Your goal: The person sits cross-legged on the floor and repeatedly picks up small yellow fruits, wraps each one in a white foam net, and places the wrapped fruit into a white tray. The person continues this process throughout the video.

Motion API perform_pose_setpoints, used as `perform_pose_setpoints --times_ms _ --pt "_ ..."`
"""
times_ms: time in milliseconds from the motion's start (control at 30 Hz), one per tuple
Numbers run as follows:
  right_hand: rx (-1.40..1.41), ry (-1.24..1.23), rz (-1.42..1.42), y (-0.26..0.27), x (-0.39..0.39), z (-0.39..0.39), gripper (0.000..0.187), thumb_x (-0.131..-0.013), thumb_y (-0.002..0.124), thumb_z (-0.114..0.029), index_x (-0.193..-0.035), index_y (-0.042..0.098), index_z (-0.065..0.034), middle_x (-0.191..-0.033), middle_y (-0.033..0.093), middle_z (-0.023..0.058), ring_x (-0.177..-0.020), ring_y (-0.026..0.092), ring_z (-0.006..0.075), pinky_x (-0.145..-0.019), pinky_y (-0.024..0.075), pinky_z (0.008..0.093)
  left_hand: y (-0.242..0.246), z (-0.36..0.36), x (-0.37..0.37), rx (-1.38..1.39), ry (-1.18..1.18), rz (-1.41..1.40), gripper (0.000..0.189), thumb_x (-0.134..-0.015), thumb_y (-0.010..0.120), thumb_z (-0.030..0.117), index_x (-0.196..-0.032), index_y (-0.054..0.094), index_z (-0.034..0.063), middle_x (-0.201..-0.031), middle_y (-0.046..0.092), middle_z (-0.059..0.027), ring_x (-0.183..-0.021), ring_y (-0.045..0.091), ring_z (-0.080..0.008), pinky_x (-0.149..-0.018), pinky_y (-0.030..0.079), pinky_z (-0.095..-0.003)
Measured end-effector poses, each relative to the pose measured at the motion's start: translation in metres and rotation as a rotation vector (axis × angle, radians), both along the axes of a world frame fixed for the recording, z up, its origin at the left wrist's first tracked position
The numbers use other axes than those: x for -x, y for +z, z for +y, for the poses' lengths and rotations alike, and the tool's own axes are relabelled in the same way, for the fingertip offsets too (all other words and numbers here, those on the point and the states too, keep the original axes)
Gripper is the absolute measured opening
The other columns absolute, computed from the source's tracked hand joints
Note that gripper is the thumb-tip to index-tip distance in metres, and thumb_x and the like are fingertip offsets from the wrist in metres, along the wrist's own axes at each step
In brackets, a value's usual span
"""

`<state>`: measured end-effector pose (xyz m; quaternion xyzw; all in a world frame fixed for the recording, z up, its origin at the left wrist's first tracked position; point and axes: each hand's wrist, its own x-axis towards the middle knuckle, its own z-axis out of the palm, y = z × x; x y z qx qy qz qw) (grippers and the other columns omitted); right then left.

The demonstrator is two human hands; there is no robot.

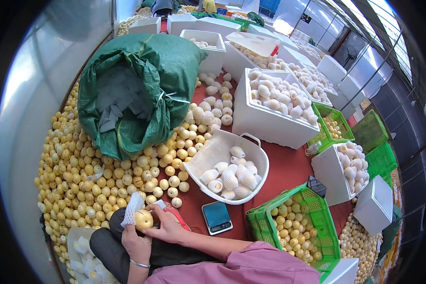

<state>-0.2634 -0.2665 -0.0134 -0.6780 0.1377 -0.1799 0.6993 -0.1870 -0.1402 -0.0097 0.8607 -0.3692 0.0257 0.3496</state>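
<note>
A round yellow fruit with dark streaks [143, 219] is between my two hands, just above my lap. My left hand [136, 241] grips a white foam net sleeve [133, 209], which stands up beside the fruit. The fingers of my right hand [167, 225] are on the fruit's right side, with a small white piece [159, 203] by the fingertips. Beyond my hands is a white basin [264, 165] holding several fruits in foam nets [230, 179]. A kitchen scale with a blue top [216, 214] lies on the red floor covering, right of my hands.
Loose yellow fruits [92, 177] cover the floor at left. An open green woven sack [177, 64] of white foam pieces stands on them. White foam boxes [269, 124] of netted fruit are farther back. A green plastic crate [325, 220] of bare fruits is at right.
</note>
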Motion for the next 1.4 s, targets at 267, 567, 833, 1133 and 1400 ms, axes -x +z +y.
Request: perform_pose_setpoints --times_ms 267,567,833,1133,1400 --pt "-0.728 -0.622 0.056 -0.026 0.127 -0.172 0.050 -0.085 0.067 -0.026 -0.120 0.040 -0.0045 -0.106 0.055 0.0123 -0.088 0.063 0.0205 -0.069 0.0558 0.0297 -0.002 -0.036 0.023 0.105 -0.228 0.338 0.061 -0.070 0.079 0.024 -0.112 0.044 -0.0041 -0.094 0.063 -0.0195 -0.086 0.063 -0.0354 -0.077 0.049 -0.0392" --pt "-0.178 -0.852 -0.242 0.060 0.148 -0.324 0.032 -0.094 0.051 -0.023 -0.120 0.049 -0.0055 -0.100 0.062 0.0112 -0.087 0.063 0.0163 -0.072 0.0530 0.0264 0.020 -0.010 -0.015 0.485 0.018 0.609 0.043 -0.082 0.068 0.003 -0.116 0.042 -0.0037 -0.094 0.063 -0.0117 -0.082 0.062 -0.0146 -0.075 0.049 -0.0259" --pt "0.635 0.655 0.995 -0.138 -0.014 -0.163 0.050 -0.077 0.066 -0.024 -0.121 0.054 -0.0041 -0.096 0.067 0.0153 -0.092 0.064 0.0290 -0.084 0.0498 0.0358 0.020 0.046 -0.056 0.678 0.328 0.481 0.031 -0.090 0.056 0.000 -0.119 0.044 -0.0042 -0.103 0.061 -0.0113 -0.080 0.062 -0.0138 -0.073 0.054 -0.0274" --pt "0.744 -0.150 1.065 -0.257 -0.148 -0.178 0.044 -0.080 0.063 -0.025 -0.117 0.048 -0.0053 -0.100 0.061 0.0211 -0.094 0.062 0.0336 -0.078 0.0506 0.0429 -0.010 0.051 -0.083 0.537 0.483 0.507 0.037 -0.091 0.052 0.000 -0.124 0.037 -0.0056 -0.104 0.059 -0.0125 -0.076 0.062 -0.0151 -0.070 0.054 -0.0277" --pt "0.962 -0.032 1.354 -0.274 -0.184 -0.185 0.039 -0.080 0.066 -0.016 -0.116 0.050 -0.0104 -0.110 0.057 0.0166 -0.098 0.061 0.0286 -0.081 0.0511 0.0323 -0.019 0.041 -0.093 0.532 0.477 0.583 0.042 -0.089 0.054 -0.002 -0.126 0.035 -0.0052 -0.106 0.057 -0.0132 -0.078 0.061 -0.0146 -0.070 0.054 -0.0273"
